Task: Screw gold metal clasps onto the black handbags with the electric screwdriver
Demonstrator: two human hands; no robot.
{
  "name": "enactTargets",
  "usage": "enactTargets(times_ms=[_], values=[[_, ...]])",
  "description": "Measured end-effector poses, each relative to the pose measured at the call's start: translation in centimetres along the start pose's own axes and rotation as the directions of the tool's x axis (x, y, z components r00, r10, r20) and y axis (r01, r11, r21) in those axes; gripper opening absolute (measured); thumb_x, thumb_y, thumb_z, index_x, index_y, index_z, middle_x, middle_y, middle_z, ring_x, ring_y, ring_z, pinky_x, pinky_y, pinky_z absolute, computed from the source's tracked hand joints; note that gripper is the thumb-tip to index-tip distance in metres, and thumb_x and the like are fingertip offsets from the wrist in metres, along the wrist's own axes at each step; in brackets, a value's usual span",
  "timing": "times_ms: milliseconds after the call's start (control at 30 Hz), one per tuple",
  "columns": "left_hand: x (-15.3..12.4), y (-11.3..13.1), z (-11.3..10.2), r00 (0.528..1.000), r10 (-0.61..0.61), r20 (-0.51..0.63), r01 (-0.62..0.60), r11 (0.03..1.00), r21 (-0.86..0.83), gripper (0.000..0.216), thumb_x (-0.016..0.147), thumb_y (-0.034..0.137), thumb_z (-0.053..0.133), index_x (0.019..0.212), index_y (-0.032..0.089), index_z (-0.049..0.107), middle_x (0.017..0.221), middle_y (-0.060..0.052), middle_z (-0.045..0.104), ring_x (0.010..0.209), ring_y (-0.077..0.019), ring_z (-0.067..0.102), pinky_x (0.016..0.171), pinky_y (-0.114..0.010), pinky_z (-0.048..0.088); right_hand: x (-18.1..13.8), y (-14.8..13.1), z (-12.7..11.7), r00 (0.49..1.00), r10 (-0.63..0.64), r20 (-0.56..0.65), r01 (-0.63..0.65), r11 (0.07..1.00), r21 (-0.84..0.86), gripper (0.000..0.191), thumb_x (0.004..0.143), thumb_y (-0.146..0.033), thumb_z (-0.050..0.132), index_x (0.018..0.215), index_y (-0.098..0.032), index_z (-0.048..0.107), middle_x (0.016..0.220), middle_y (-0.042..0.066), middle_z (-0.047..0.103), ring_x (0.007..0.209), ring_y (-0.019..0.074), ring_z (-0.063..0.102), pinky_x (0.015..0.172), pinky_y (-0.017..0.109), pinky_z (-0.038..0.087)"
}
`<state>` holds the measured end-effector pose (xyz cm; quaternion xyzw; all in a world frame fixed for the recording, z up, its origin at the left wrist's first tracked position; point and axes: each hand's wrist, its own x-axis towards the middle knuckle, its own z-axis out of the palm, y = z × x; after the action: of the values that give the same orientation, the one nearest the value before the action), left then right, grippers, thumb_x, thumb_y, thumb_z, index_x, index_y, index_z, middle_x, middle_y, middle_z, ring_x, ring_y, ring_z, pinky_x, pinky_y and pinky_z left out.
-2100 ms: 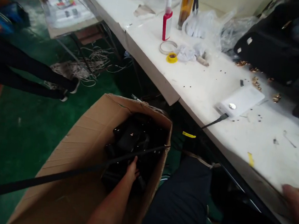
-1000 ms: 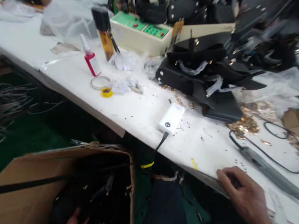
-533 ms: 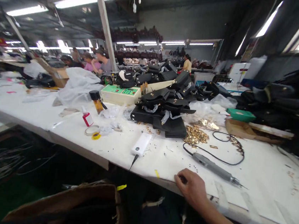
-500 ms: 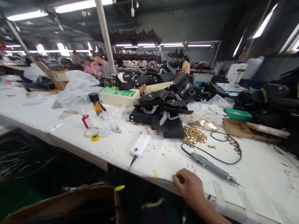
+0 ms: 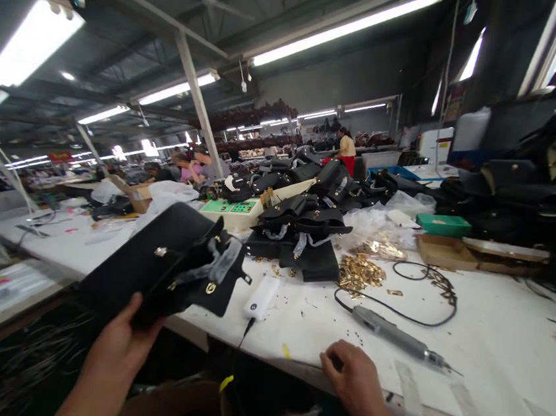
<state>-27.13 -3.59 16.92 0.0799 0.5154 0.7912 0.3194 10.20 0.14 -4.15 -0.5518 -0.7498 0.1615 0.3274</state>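
Left hand [image 5: 117,343] holds an unlabelled black bag [image 5: 167,266] in its grip.

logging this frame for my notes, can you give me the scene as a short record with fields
left hand: left hand holds a black bag up by its lower edge, fingers closed on it
right hand: right hand rests palm down on the near edge of the white table, holding nothing
near right hand: electric screwdriver with black cable, white power bank
further back: pile of black bags, gold fittings, green control box
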Motion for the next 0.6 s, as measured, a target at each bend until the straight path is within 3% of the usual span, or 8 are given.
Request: enactTargets(times_ms=[67,200,267,333,400,467,533,600], values=[[2.3,-0.2,7.1,0.997,0.014,0.078,-0.011,0.999,-0.038,0.027,0.097,0.016,0.052,0.119,0.025,0.066,0.098,-0.002,0.076,0.077,-0.0148,0.073,0.063,-0.025,0.064,0.1,0.0,0.4,1.0,-0.009,-0.019,0.009,1.0,-0.006,0.024,0.093,-0.032,0.057,0.073,-0.021,0.065,0.072,0.002,0.064,0.07,0.0183,0.059,0.069,0.03,0.037],[4.5,-1.7,20.2,0.948,0.032,0.316,-0.012,0.998,-0.066,0.033,0.098,0.037,0.059,0.127,0.022,0.062,0.118,-0.009,0.071,0.102,-0.0204,0.072,0.084,-0.038,0.064,0.4,0.3,1.4,0.999,-0.009,-0.048,0.008,0.999,-0.035,0.021,0.091,-0.031,0.06,0.072,-0.022,0.065,0.07,0.001,0.063,0.068,0.018,0.06,0.068,0.03,0.037],[5.4,-3.4,24.4,0.89,-0.01,0.456,-0.06,0.989,0.138,0.043,0.097,0.046,0.058,0.132,0.02,0.058,0.127,-0.013,0.067,0.108,-0.0225,0.07,0.086,-0.04,0.063,0.4,0.6,1.8,0.999,-0.016,-0.052,0.014,0.999,-0.046,0.021,0.091,-0.032,0.06,0.072,-0.022,0.064,0.069,0.0,0.063,0.067,0.0176,0.06,0.067,0.029,0.038],[6.5,-5.6,26.1,0.896,-0.05,0.441,-0.067,0.967,0.246,0.051,0.09,0.043,0.07,0.132,0.016,0.056,0.132,-0.018,0.062,0.108,-0.0269,0.07,0.083,-0.043,0.063,0.5,0.9,2.1,0.998,-0.036,-0.054,0.034,0.998,-0.049,0.022,0.091,-0.032,0.06,0.072,-0.022,0.063,0.069,0.0,0.063,0.066,0.017,0.06,0.066,0.029,0.038],[7.7,-7.8,25.0,0.922,-0.041,0.386,-0.088,0.946,0.312,0.058,0.084,0.034,0.078,0.134,0.015,0.054,0.134,-0.02,0.059,0.106,-0.0281,0.069,0.079,-0.042,0.064,0.5,1.1,2.2,0.997,-0.052,-0.061,0.049,0.997,-0.053,0.023,0.091,-0.033,0.061,0.072,-0.022,0.064,0.069,0.0,0.062,0.066,0.0165,0.06,0.065,0.028,0.039],[9.0,-9.3,21.4,0.942,0.01,0.335,-0.138,0.922,0.362,0.064,0.081,0.027,0.079,0.137,0.017,0.051,0.133,-0.018,0.059,0.098,-0.0242,0.071,0.073,-0.037,0.064,0.6,1.1,2.2,0.995,-0.063,-0.076,0.058,0.996,-0.065,0.023,0.092,-0.034,0.061,0.072,-0.022,0.064,0.068,0.0,0.062,0.065,0.0164,0.06,0.065,0.028,0.039],[10.2,-10.2,15.7,0.957,0.068,0.281,-0.183,0.897,0.403,0.066,0.079,0.022,0.078,0.139,0.017,0.051,0.126,-0.015,0.061,0.083,-0.0172,0.071,0.064,-0.029,0.063,0.6,1.0,2.0,0.994,-0.075,-0.078,0.07,0.995,-0.075,0.025,0.092,-0.035,0.06,0.072,-0.022,0.064,0.067,0.0,0.062,0.064,0.0166,0.059,0.065,0.029,0.039],[11.1,-10.7,8.3,0.974,0.105,0.199,-0.186,0.873,0.451,0.057,0.08,0.02,0.076,0.133,0.017,0.056,0.117,-0.011,0.064,0.071,-0.0117,0.068,0.056,-0.022,0.059,0.5,0.9,1.5,0.995,-0.085,-0.049,0.082,0.994,-0.068,0.028,0.094,-0.037,0.058,0.071,-0.022,0.065,0.067,0.0,0.062,0.064,0.017,0.059,0.066,0.029,0.039]])
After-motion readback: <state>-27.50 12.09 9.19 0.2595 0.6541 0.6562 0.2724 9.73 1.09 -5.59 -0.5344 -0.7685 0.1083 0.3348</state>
